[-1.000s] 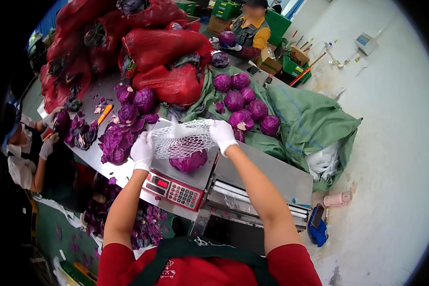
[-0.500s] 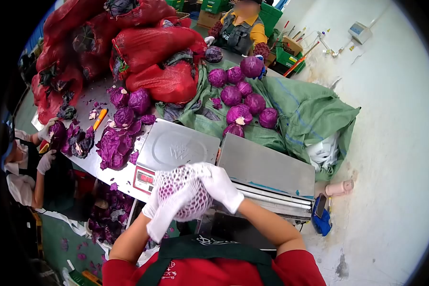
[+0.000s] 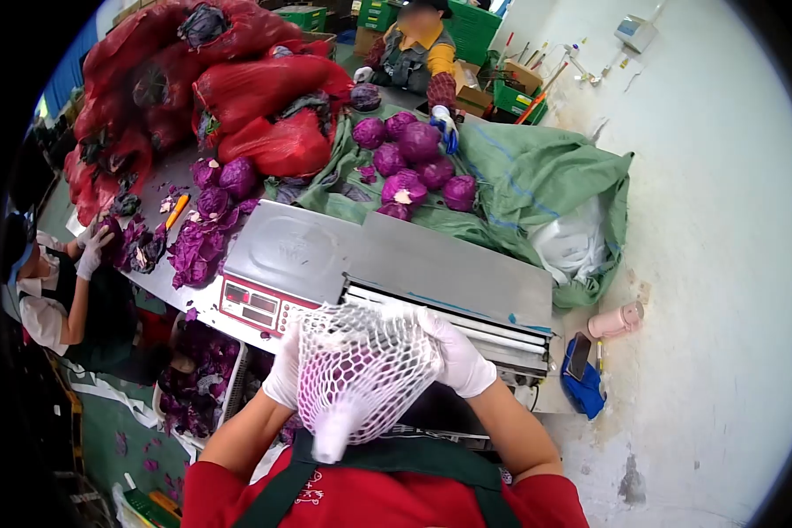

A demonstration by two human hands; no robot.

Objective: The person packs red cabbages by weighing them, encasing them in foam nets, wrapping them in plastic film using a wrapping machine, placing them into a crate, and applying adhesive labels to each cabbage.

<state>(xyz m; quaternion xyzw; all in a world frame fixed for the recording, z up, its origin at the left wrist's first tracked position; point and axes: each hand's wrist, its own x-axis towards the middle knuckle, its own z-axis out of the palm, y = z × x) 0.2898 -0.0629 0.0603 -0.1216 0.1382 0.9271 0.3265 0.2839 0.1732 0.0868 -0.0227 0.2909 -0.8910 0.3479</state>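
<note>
Left hand (image 3: 283,368) and right hand (image 3: 460,356), joint grip on white-meshed (image 3: 380,374) purple cabbage (image 3: 339,368).

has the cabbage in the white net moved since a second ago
Yes: judged against the scale plate, the netted cabbage has come off it, toward the person's green apron.

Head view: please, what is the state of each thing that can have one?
White net: stretched over a purple cabbage
Left hand: gloved, holding the net
Right hand: gloved, holding the net
Scale: display digits unreadable
Orange tool: lying on the table
Red mesh bags: filled, piled up
Green sack: mouth open, white material inside
Phone: lying on a blue item
</note>
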